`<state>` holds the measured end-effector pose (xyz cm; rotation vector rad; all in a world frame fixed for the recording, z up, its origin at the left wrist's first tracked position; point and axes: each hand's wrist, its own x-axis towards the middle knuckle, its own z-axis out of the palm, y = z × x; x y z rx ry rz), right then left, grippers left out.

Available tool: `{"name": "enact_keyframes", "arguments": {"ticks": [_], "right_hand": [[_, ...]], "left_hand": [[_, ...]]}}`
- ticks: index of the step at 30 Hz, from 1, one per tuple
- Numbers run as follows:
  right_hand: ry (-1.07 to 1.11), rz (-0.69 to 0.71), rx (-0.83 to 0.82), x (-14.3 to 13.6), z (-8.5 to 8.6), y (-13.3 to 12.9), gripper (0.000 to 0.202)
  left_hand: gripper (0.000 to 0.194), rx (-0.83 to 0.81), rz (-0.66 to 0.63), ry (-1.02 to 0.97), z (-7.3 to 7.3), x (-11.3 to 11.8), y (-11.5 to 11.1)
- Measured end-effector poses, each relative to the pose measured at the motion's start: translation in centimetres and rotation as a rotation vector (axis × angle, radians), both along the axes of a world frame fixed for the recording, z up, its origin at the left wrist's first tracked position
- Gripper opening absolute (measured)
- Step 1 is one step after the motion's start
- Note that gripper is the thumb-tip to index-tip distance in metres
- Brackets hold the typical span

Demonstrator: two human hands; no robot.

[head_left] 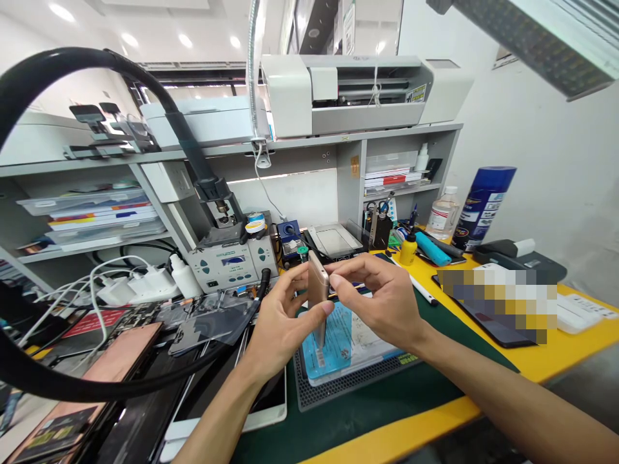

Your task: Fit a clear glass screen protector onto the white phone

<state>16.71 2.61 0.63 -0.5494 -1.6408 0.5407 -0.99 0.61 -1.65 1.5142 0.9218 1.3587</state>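
Observation:
A gold smartphone [318,283] stands on edge in the air, its narrow side facing me. My left hand [285,316] is closed around it, the thumb on the near side and the fingers behind. At the phone's upper right edge, my right hand [382,296] has thumb and forefinger pinched together. Whether anything small sits between those fingertips is hidden. Below both hands lies a clear plastic case or bag with a blue printed sheet [333,351], resting on a dark perforated pad [309,396] over the green mat [411,406].
A white tablet [271,412] and a rose-gold panel [120,361] lie at left, under a curved black hose [120,390]. Behind stands a grey control station [232,264]. At right are a yellow bottle [409,249], a blue spray can [483,206] and a dark tablet [488,316], partly pixelated.

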Motion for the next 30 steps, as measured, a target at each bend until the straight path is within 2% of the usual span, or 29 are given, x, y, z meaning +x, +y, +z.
{"name": "enact_keyframes", "arguments": {"ticks": [7,14,24,30], "right_hand": [[0.006,0.009,-0.034,0.02,-0.27,0.05,0.01],[-0.042,-0.001,-0.017,0.28,0.28,-0.06,0.025],[-0.023,0.083,-0.11,0.5,0.35,0.25,0.03],[-0.03,0.141,-0.137,0.85,0.35,0.28,0.035]], "left_hand": [[0.062,-0.001,-0.004,-0.007,-0.11,0.04,0.1],[0.06,0.001,-0.001,0.001,-0.24,0.07,-0.05],[0.064,0.004,0.006,0.028,-0.47,0.04,0.01],[0.064,0.007,0.004,0.048,-0.07,0.23,-0.17]]}}
